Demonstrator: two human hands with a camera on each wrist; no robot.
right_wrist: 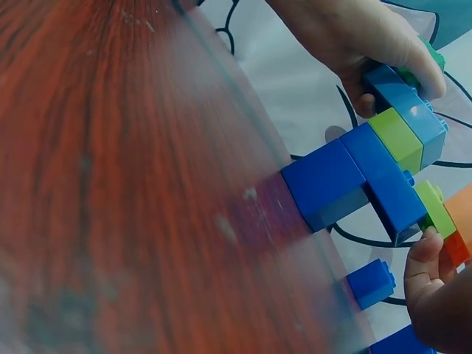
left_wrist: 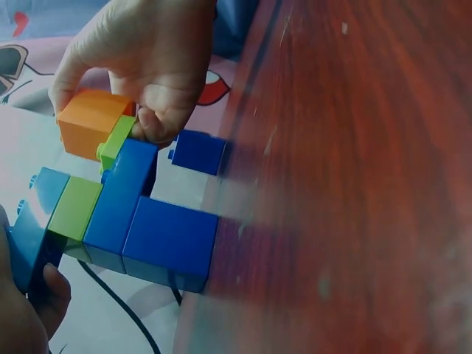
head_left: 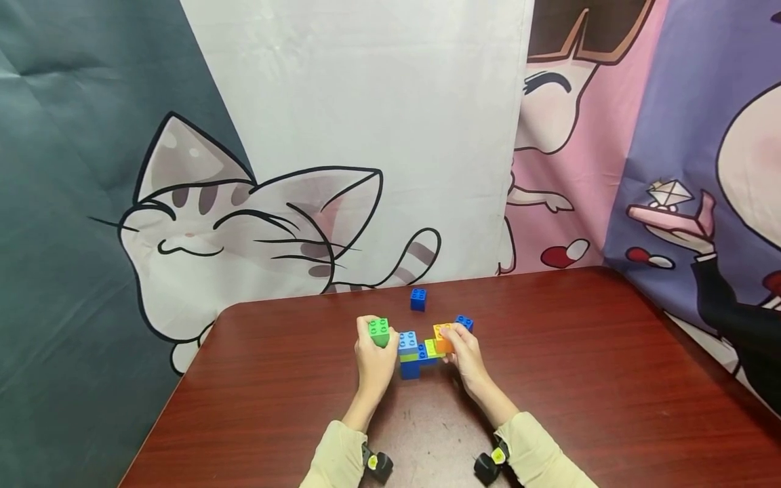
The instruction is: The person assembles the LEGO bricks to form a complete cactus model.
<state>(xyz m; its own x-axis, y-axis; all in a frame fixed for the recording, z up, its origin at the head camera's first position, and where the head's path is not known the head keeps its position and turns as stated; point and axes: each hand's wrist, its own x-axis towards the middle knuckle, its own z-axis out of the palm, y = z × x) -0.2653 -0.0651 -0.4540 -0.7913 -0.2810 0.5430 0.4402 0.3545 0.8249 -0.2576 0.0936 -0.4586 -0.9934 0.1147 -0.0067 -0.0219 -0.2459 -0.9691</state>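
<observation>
Toy building bricks are joined into one structure on the table. A large blue brick (left_wrist: 173,240) forms its base, with another blue brick (right_wrist: 383,181) above, sticking out to the right. A lime brick (right_wrist: 398,140) and a light blue brick (head_left: 407,342) are stacked over that on the left. My left hand (head_left: 375,362) grips a bright green brick (head_left: 379,331) at the light blue brick's left end; fingertips reach under that end. On the right side, my right hand (head_left: 466,359) pinches an orange brick (head_left: 443,337), which sits on a small lime brick (head_left: 432,348).
A loose blue brick (head_left: 417,299) stands near the back edge of the brown table (head_left: 274,407). Another blue brick (head_left: 465,322) lies just behind my right hand. A cloth backdrop (head_left: 366,102) with cartoon drawings hangs behind the table.
</observation>
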